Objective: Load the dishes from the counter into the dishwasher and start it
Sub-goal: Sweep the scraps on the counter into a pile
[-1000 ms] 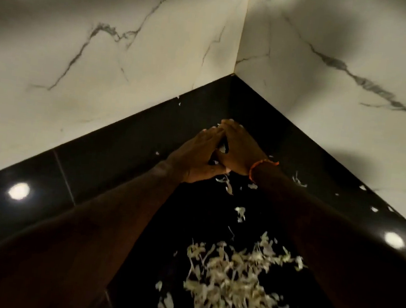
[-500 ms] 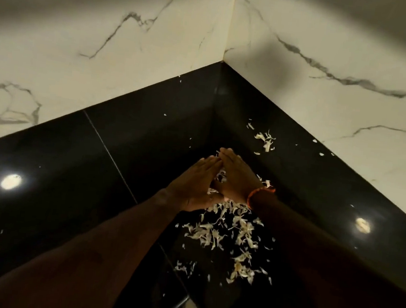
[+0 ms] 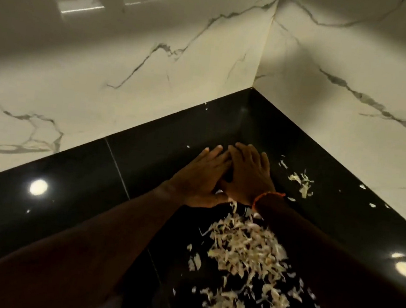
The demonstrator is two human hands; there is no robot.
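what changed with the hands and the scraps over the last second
Both hands went from edge-on, fingertips pressed together, to lying flat side by side near the corner, the left hand against the right hand. The pale scraps are heaped closer behind the wrists than half a second ago. Unchanged: neither hand grips anything, the orange wristband is on the right wrist, a small clump lies to the right.

Flat hands [image 3: 224,176] meet above scraps [image 3: 246,255], counter [image 3: 79,190].

Glossy black stone counter [image 3: 65,201] (mirror-smooth), polished veined marble walls [image 3: 130,69].
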